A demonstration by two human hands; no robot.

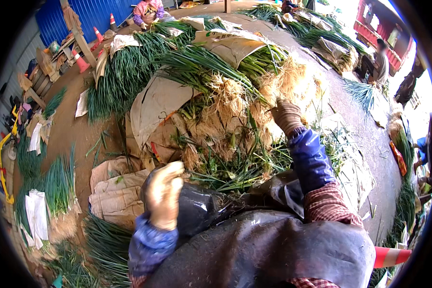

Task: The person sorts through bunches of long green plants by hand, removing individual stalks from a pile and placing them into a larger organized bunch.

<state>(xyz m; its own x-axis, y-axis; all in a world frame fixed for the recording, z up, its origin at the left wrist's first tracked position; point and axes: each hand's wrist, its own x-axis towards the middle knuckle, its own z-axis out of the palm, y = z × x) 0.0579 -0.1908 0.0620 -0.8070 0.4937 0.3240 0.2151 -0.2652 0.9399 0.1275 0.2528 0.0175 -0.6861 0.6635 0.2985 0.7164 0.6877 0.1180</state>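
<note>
Rooted spring onions (230, 98) lie heaped at 12 o'clock, apparently awaiting handling; bundles (59, 189) at 8 o'clock suggest partial completion. Right hand (287, 117), 2 o'clock, at roots: grip cannot be told. Left hand (164, 197), 7 o'clock: blurred, loosely spread.

A messy floor (67, 134)

The floor is brown. A big heap of green onions (228, 108) lies on it in the middle. Tan sacks (119, 194) and smaller onion bunches (60, 185) lie at the left. Orange cones (81, 62) stand farther back.
</note>
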